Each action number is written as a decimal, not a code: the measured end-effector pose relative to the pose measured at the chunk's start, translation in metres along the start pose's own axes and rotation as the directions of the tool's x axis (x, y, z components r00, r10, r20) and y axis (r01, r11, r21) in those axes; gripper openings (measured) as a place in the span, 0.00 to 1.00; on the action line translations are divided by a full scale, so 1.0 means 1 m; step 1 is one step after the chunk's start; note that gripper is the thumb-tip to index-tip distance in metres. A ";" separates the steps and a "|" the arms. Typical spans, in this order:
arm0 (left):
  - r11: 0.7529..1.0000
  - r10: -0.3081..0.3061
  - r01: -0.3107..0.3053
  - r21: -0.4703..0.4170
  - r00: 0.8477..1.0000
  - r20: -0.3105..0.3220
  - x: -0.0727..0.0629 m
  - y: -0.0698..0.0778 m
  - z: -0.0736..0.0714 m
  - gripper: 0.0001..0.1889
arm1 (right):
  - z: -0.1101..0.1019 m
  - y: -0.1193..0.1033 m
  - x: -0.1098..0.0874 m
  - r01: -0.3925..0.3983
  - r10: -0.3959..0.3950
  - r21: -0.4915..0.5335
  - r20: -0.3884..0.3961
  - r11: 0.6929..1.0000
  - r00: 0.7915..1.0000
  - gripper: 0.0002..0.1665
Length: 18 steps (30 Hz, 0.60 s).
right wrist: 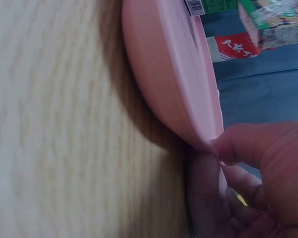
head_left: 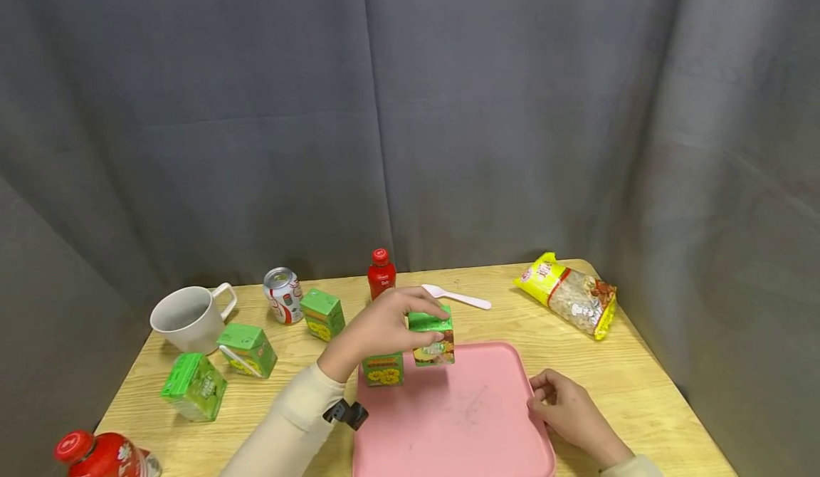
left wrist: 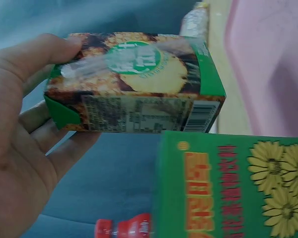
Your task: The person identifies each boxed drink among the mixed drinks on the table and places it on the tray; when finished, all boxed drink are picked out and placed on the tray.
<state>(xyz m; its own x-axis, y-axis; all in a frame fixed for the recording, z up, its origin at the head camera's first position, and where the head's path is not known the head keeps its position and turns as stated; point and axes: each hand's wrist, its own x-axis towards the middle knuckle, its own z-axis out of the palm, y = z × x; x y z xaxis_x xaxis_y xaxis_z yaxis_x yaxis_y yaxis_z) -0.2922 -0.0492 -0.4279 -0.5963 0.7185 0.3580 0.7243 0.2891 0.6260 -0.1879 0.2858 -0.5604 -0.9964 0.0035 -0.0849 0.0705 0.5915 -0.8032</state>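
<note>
My left hand grips a small juice carton by its top end, thumb on one side and fingers on the other. The carton has a green top, a brown fruit print and a straw taped along its face. It hangs over the far left part of a pink tray. Beside it on the tray stands a green drink carton with yellow flowers, partly covered by my left hand. With thumb and fingers my right hand pinches the tray's right rim, also seen in the right wrist view.
On the left are a white mug, a soda can and several green cartons. One red bottle stands at the back, another red bottle at front left. A white spoon and a yellow snack bag lie behind the tray.
</note>
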 end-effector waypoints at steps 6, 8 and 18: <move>0.996 -0.031 0.026 0.085 0.998 0.060 0.001 -0.010 0.011 0.12 | -0.001 -0.001 -0.001 0.008 -0.008 0.018 0.019 1.000 1.000 0.14; 0.993 -0.049 0.041 0.110 0.996 0.068 0.001 -0.012 0.013 0.13 | 0.000 -0.001 0.000 0.003 -0.004 0.010 0.010 1.000 1.000 0.14; 0.966 -0.129 0.097 0.239 0.984 0.123 -0.001 -0.016 0.023 0.13 | 0.001 -0.002 0.000 -0.008 0.008 -0.009 -0.013 1.000 1.000 0.14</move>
<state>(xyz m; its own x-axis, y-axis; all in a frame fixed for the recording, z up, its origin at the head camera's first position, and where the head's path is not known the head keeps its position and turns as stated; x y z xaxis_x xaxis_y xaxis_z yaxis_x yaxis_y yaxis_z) -0.2956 -0.0401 -0.4542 -0.6377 0.7475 0.1858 0.7245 0.5003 0.4741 -0.1876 0.2843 -0.5594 -0.9964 0.0185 -0.0833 0.0778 0.5991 -0.7969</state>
